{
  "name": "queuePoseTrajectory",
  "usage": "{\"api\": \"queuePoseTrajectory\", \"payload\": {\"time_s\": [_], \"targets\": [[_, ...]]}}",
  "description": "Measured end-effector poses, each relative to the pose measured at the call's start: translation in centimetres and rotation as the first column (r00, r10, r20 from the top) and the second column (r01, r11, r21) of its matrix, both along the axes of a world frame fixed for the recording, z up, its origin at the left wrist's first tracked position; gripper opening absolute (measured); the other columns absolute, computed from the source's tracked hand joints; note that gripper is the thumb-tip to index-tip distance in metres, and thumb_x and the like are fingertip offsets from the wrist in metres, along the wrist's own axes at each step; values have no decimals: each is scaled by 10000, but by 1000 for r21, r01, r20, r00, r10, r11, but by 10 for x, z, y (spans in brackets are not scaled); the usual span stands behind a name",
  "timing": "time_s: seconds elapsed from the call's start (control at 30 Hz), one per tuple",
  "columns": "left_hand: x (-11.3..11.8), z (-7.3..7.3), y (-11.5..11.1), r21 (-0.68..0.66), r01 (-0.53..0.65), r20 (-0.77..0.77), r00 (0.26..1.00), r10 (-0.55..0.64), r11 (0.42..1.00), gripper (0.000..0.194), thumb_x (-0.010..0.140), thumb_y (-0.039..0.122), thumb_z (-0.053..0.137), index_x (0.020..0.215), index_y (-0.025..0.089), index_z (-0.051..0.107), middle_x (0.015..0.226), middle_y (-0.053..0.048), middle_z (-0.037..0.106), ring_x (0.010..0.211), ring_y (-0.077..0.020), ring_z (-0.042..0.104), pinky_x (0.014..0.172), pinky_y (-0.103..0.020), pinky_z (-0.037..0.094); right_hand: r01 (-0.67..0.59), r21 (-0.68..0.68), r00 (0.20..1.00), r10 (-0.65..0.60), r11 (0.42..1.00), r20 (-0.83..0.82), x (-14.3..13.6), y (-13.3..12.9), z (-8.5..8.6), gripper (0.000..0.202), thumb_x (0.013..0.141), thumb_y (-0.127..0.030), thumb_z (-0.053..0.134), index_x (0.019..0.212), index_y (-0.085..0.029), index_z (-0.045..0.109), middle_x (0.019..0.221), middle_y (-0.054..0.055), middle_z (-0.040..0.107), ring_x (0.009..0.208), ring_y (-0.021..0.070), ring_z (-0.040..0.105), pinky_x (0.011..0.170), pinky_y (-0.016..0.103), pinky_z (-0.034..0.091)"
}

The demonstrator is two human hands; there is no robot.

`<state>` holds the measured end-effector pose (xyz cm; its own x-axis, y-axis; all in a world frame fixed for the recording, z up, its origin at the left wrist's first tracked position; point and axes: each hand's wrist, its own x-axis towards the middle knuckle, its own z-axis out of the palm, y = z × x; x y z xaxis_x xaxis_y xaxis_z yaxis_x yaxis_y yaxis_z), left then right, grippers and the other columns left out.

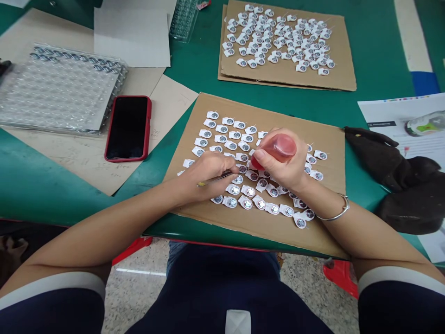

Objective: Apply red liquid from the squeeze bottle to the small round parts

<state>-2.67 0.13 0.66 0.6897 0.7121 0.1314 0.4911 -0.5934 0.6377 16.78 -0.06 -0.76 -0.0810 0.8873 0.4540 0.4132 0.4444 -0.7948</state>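
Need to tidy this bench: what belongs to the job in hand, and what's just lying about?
Likely in the job:
thin tool, left hand
red bottle, right hand
white tabbed pieces, both batches
cardboard beneath

Apparently just lying about:
red-cased phone
dark cloth bundle
printed sheet

Clear tray: can't tell.

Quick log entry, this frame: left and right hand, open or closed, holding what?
Left hand: closed on a thin metal tool.
Right hand: closed around a translucent red bottle.

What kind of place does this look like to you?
Probably a workshop or small assembly bench: rows of small white tagged parts lie on cardboard, more fill another board, and the right hand holds a red squeeze bottle.
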Motion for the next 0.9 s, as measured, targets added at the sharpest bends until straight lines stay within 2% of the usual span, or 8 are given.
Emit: {"api": "queuePoseTrajectory", "payload": {"time_s": [0.47, 0.9], "targets": [[-2, 0, 2, -97, -12, 19, 1000, 14, 995, 74, 740, 155, 573, 723, 161, 645, 663, 18, 650, 598, -91, 573, 558, -199, 410, -35, -19, 999, 35, 999, -27, -2, -3, 2, 192, 646, -312, 680, 735, -198, 555, 687, 10, 585, 607, 121, 528, 571, 323, 443], [-3, -8, 4, -143, -33, 78, 996, 44, 989, 73, 725, 137, 578, 708, 165, 644, 637, 34, 642, 562, -75, 557, 520, -189, 385, -57, 2, 996, 57, 998, -70, -2, -3, 0, 182, 663, -304, 672, 765, -211, 554, 682, 9, 580, 607, 126, 529, 569, 332, 446]]}}
